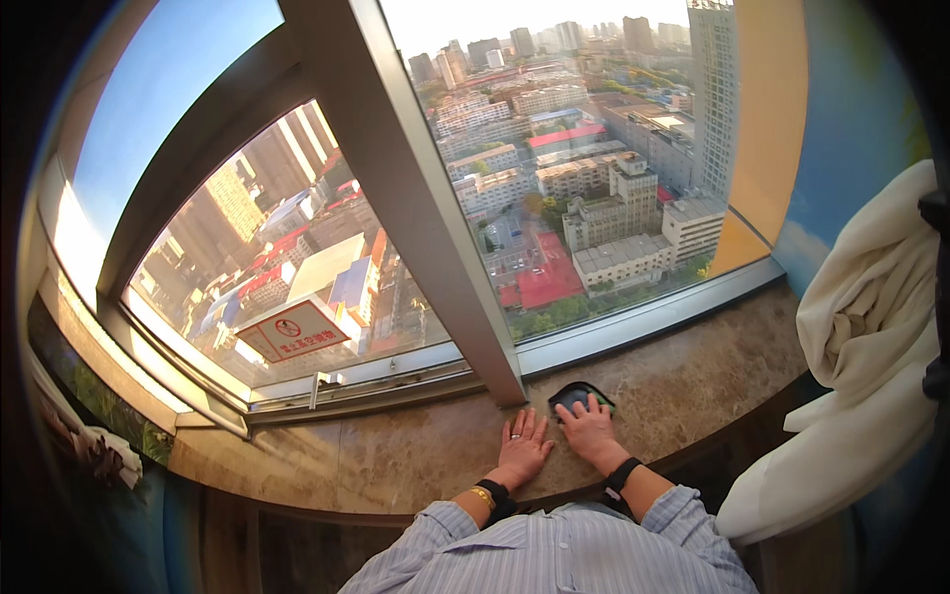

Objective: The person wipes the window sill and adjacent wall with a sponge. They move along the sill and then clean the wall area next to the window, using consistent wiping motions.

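Note:
My left hand (522, 448) lies flat on the brown marble window sill (401, 457), fingers spread, with a ring on one finger. Just right of it, my right hand (588, 431) rests on a dark, rounded device with a green edge (571, 396), which sits on the sill near the foot of the metal window post (438, 200). The palm and fingers cover part of the device, and its exact kind is not clear. Dark bands circle both wrists.
Large windowpanes (601, 185) rise behind the sill, overlooking a city. A sticker with a warning sign (293, 331) is on the left pane, above a window handle (320, 389). A bundled cream curtain (868, 334) hangs at the right; another gathered curtain (111, 453) is at the far left.

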{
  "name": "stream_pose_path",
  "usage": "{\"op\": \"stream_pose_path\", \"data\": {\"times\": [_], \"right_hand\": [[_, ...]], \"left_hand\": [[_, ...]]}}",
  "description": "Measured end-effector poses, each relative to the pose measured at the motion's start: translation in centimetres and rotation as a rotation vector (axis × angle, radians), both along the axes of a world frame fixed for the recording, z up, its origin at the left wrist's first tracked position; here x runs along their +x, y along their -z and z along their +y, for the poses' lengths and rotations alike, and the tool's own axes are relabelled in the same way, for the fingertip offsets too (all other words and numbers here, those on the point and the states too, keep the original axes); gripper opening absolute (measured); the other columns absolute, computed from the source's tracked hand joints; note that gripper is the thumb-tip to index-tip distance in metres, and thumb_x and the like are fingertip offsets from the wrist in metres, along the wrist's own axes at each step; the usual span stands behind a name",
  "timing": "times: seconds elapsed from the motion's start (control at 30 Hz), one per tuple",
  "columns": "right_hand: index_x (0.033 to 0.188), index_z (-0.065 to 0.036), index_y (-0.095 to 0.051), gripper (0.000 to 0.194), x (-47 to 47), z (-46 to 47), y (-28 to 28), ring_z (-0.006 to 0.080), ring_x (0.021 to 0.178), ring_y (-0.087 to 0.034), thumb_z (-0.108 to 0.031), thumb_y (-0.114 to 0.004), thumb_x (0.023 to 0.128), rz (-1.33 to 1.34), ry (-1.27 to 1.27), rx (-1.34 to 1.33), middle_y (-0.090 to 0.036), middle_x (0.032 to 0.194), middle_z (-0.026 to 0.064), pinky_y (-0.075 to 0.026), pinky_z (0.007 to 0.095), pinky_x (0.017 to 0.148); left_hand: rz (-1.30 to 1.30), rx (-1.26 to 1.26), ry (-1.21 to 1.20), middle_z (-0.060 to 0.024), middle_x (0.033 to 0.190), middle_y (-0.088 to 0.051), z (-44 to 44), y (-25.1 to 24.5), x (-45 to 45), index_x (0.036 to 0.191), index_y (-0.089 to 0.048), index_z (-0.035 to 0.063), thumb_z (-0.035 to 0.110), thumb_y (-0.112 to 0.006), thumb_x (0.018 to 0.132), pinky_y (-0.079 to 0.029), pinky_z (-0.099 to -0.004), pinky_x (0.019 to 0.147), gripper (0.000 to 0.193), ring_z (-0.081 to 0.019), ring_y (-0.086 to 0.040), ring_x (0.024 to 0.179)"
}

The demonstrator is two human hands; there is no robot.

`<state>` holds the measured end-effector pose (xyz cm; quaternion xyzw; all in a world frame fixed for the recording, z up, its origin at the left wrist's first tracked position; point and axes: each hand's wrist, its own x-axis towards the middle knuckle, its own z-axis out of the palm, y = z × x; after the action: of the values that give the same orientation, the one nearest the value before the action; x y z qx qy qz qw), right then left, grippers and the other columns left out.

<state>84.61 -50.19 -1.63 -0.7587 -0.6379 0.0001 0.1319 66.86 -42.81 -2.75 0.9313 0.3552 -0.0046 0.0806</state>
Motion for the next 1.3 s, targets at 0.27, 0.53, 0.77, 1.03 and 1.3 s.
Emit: {"op": "stream_pose_path", "data": {"times": [0.27,0.53,0.77,1.03,1.3], "right_hand": [[0.124,-0.023,-0.061,0.037,8.2,0.2,1.4,0.035,0.137,-0.039,-0.04,-0.056,0.092,-0.098,0.174,0.087,-0.052,0.14,0.0055,-0.036,0.0519,0.099],[0.112,-0.015,-0.065,0.025,19.7,-1.1,1.8,0.0285,0.142,-0.032,-0.023,-0.053,0.092,-0.139,0.722,-0.101,-0.054,0.134,0.0063,-0.04,0.0498,0.1],[0.119,-0.013,-0.064,0.033,14.8,3.0,2.7,0.0313,0.136,-0.041,-0.028,-0.059,0.089,-0.104,0.481,-0.009,-0.054,0.139,0.0092,-0.039,0.0563,0.098],[0.122,-0.018,-0.064,0.034,2.7,8.6,1.3,0.0261,0.127,-0.053,-0.028,-0.058,0.089,0.3,-0.036,-0.002,-0.064,0.128,0.0049,-0.046,0.0488,0.092],[0.119,-0.015,-0.066,0.034,3.3,7.8,1.4,0.0271,0.125,-0.053,-0.025,-0.064,0.086,0.039,-0.157,0.177,-0.063,0.127,0.0059,-0.045,0.0461,0.094]], "left_hand": [[-0.079,0.062,0.039,-0.0135,0.162,-0.02,0.1,0.5,-0.1,0.151,-0.036,0.0156,0.049,-0.047,0.097,-0.012,-0.0537,0.119,0.065,-0.0308,-0.016,0.15],[0.021,0.034,0.026,-0.0124,0.164,-0.015,-0.1,-0.4,0.1,0.153,-0.032,0.0154,0.049,-0.043,0.099,-0.008,-0.0526,0.12,0.065,-0.0294,-0.011,0.151],[-0.005,-0.009,0.015,-0.0129,0.163,-0.016,-0.5,-1.1,0.1,0.153,-0.032,0.0162,0.047,-0.044,0.099,-0.009,-0.0534,0.119,0.063,-0.03,-0.011,0.151],[0.054,-0.093,-0.004,-0.0128,0.164,-0.012,-0.5,-2.2,0.3,0.153,-0.032,0.0156,0.049,-0.041,0.1,-0.005,-0.0528,0.12,0.064,-0.0296,-0.006,0.152],[0.086,-0.21,0.003,-0.0133,0.165,-0.008,0.0,-3.0,0.4,0.154,-0.029,0.0143,0.052,-0.037,0.1,-0.003,-0.0529,0.12,0.066,-0.0302,-0.001,0.153]]}}
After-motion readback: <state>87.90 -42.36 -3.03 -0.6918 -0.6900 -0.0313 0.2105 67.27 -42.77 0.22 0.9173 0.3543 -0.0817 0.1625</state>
